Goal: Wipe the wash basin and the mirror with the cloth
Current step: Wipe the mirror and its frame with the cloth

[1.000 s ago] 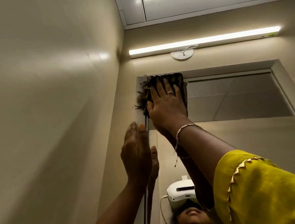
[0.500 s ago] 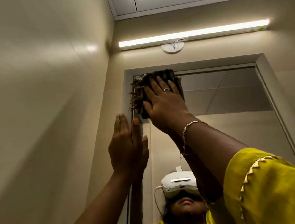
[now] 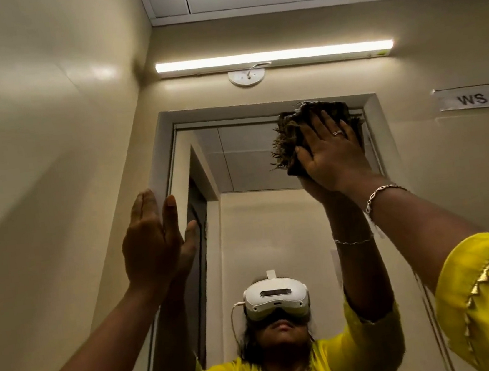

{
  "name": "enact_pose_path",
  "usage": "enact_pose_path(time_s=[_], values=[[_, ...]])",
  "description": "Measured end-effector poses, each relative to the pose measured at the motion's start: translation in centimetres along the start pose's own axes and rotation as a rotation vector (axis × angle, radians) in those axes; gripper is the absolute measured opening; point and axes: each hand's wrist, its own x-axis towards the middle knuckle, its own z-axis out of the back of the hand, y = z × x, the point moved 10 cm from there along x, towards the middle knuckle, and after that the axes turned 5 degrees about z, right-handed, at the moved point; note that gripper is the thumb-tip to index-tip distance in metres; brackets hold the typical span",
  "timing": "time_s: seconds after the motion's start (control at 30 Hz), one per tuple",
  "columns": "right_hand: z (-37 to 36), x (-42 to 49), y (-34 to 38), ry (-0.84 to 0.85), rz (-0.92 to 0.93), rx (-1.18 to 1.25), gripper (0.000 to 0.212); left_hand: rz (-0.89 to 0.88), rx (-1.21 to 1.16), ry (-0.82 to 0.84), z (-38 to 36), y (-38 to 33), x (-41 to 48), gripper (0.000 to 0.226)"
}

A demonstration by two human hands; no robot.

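A tall mirror (image 3: 253, 165) in a pale frame hangs on the beige wall straight ahead. A dark, frayed cloth (image 3: 295, 136) is pressed flat against the glass at the mirror's top right corner under my right hand (image 3: 335, 155), fingers spread over it. My left hand (image 3: 154, 242) is open and flat against the mirror's left frame edge, holding nothing. The glass reflects a person in yellow with a white headset and both raised arms. The wash basin is out of view.
A lit tube lamp (image 3: 273, 57) runs along the wall above the mirror, with a round white fitting (image 3: 247, 77) under it. A label reading "WS 13" (image 3: 477, 98) is stuck to the wall at right. A beige side wall (image 3: 45, 179) stands close on the left.
My right hand has slid the cloth from the mirror's top left corner across to its top right corner. The left hand has stayed at the left frame edge.
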Motion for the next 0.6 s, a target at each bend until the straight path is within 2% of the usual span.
enact_pose_path(time_s=[0.23, 0.47, 0.6], values=[[1.0, -1.3, -3.8, -0.047, -0.149, -0.042, 0.071, -0.04, 0.002, -0.039, 0.5, -0.5, 0.1, 0.079], [0.9, -3.9, -4.2, -0.075, -0.255, -0.08, 0.071, -0.079, -0.055, -0.057, 0.9, -1.2, -0.1, 0.089], [0.6, -4.4, -3.1, -0.063, -0.263, -0.043, 0.059, -0.085, -0.147, -0.06, 1.5, -1.7, -0.3, 0.092]])
